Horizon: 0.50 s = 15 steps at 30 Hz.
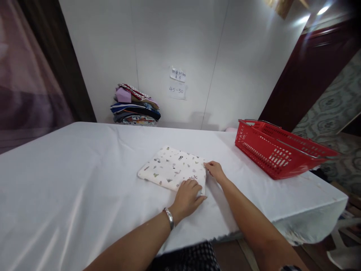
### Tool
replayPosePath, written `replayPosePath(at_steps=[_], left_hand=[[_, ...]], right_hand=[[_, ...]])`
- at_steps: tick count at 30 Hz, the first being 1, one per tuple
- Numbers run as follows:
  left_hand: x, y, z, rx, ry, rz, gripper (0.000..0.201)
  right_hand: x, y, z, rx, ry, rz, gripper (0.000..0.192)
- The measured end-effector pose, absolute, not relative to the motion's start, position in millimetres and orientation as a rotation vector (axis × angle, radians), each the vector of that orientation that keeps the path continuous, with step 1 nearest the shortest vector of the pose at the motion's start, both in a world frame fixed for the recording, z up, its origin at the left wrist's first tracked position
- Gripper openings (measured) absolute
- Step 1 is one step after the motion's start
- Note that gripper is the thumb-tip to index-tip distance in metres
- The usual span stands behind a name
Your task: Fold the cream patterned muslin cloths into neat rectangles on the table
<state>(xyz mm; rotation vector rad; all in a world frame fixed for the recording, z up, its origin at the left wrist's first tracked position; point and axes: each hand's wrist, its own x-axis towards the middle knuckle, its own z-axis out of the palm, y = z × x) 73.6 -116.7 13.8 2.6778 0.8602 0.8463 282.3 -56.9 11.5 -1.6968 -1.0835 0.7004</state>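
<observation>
A folded piece of white cloth (172, 165) with small plant and animal prints lies flat on the table in the head view. My left hand (188, 196), with a silver bracelet at the wrist, is closed on its near right corner, the thumb to the right of the curled fingers. At the far right corner, my right hand (215, 170) pinches the cloth's edge between thumb and fingers. Part of the near edge is hidden under my left hand.
A white sheet covers the table (93, 180). On the right stands a red plastic basket (265, 150) with metal handles. A stack of folded fabrics (135, 107) sits at the back left against the wall, where paper notes (177, 84) hang.
</observation>
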Motion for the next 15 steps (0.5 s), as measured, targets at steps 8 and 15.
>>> replayPosePath(at_steps=[8,15], left_hand=[[72,-117,16,2.627,0.828,0.813,0.016],[70,-116,16,2.577,0.746,0.84,0.026]], right_hand=[[287,-42,3,-1.792,-1.077,0.585,0.022],[292,-37,0,-1.796,-1.03,0.568,0.024]])
